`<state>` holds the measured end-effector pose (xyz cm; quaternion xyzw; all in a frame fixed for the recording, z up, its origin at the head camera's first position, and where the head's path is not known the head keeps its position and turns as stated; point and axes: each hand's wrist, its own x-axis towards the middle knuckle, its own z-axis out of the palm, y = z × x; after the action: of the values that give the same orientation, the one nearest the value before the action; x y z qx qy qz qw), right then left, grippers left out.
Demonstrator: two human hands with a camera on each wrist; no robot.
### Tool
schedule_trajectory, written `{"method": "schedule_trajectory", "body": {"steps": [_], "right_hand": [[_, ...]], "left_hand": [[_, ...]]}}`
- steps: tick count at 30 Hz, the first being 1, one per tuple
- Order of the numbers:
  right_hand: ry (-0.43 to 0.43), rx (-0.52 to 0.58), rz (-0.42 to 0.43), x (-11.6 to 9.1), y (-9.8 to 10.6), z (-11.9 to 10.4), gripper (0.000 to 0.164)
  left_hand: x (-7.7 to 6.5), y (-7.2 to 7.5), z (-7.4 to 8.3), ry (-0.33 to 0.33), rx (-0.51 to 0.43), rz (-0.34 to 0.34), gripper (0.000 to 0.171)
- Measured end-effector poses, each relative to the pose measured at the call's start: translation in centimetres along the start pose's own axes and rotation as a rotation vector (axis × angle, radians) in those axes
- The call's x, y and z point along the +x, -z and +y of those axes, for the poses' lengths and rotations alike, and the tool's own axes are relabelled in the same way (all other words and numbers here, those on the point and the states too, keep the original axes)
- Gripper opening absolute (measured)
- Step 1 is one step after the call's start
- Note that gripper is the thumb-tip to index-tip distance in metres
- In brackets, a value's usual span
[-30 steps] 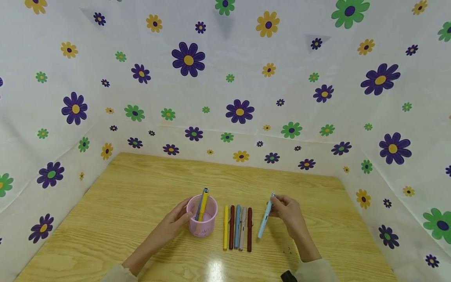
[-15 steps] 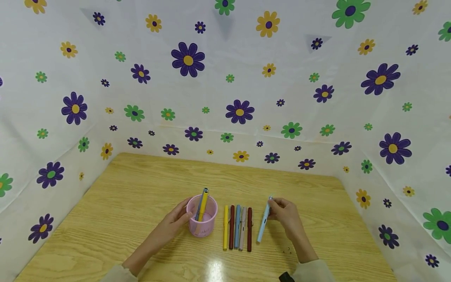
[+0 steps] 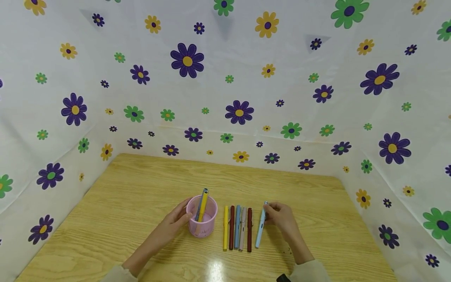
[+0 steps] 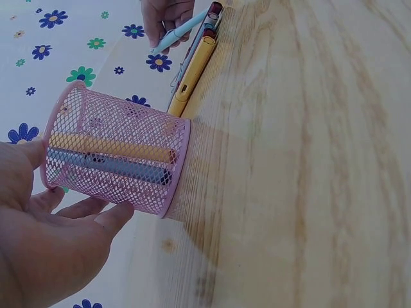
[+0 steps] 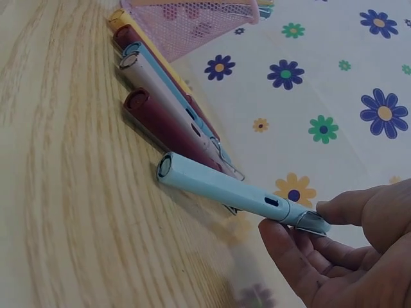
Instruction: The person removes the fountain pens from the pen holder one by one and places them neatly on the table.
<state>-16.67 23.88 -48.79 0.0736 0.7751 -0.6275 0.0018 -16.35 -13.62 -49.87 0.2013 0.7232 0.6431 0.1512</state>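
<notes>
My left hand (image 3: pixel 172 220) holds a pink mesh pen cup (image 4: pixel 115 119) upright on the table, thumb at the rim and fingers against its side. Inside lean a yellow pen (image 3: pixel 203 206) and a grey-blue pen (image 4: pixel 109 165). My right hand (image 3: pixel 283 220) pinches a light blue pen (image 5: pixel 218 186) by its clip end, the other end tilted down close to the wood. Left of it several pens lie side by side: yellow (image 3: pixel 226 229), dark red (image 3: pixel 231 229), blue (image 3: pixel 237 231), pale pinkish-grey (image 3: pixel 242 231) and a second dark red (image 3: pixel 249 231).
The wooden table (image 3: pixel 158 176) is enclosed at the back and both sides by white flowered cloth (image 3: pixel 225 90). Tiny dark specks (image 3: pixel 289 250) lie by my right wrist. A black object (image 3: pixel 283 278) shows at the bottom edge.
My right hand has moved left and a little toward me with the light blue pen, closer to the row, and the pen stands more in line with it. My left hand and the cup stay put.
</notes>
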Motion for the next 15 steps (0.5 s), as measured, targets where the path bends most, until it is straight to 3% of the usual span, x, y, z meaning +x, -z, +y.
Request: {"method": "schedule_trajectory", "body": {"steps": [15], "right_hand": [[-0.036,-0.120,0.021,0.2,-1.3,0.5,0.028]], "left_hand": [[0.0,-0.1,0.0,0.006,-0.010,0.002,0.059]]}}
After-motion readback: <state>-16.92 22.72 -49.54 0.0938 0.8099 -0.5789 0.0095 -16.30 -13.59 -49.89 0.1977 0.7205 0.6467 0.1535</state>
